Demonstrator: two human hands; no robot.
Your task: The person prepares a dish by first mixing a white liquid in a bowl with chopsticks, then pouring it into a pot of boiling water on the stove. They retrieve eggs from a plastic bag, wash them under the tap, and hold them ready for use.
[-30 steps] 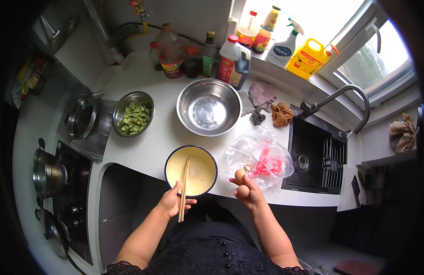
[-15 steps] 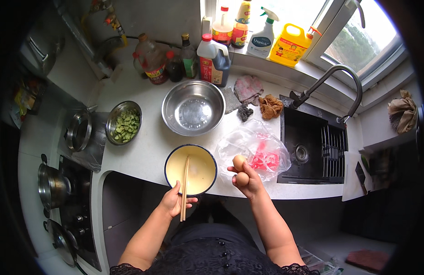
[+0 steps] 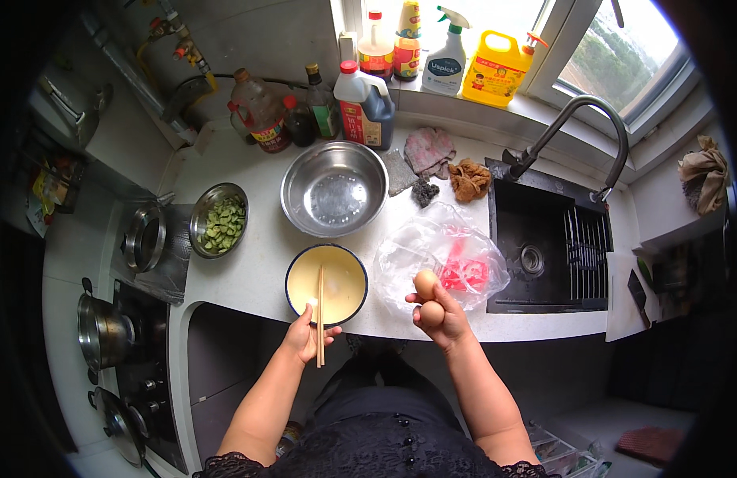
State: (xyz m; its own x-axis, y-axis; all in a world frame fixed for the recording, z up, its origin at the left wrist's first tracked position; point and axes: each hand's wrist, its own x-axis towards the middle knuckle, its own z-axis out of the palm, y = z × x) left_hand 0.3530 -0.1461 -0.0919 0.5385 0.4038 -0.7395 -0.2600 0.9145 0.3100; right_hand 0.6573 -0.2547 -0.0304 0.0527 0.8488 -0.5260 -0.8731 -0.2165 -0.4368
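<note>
My left hand grips the near rim of a cream bowl with a dark blue edge, thumb over the rim and fingers below. A pair of wooden chopsticks leans in the bowl, its handle ends sticking out over the rim by my thumb. Something whitish or clear lies at the bowl's bottom; I cannot make it out. To the right, two brown eggs are held in my right hand, one above the other. That hand is raised over the near edge of a clear plastic bag with pink-red patches.
A steel basin and a steel bowl of green slices stand farther back on the white counter. Bottles line the rear. Cloths lie near the black sink. A stove with pots is at left.
My right hand, with both eggs, has shifted slightly right. The whole view has turned a little; my left hand still grips the bowl.
</note>
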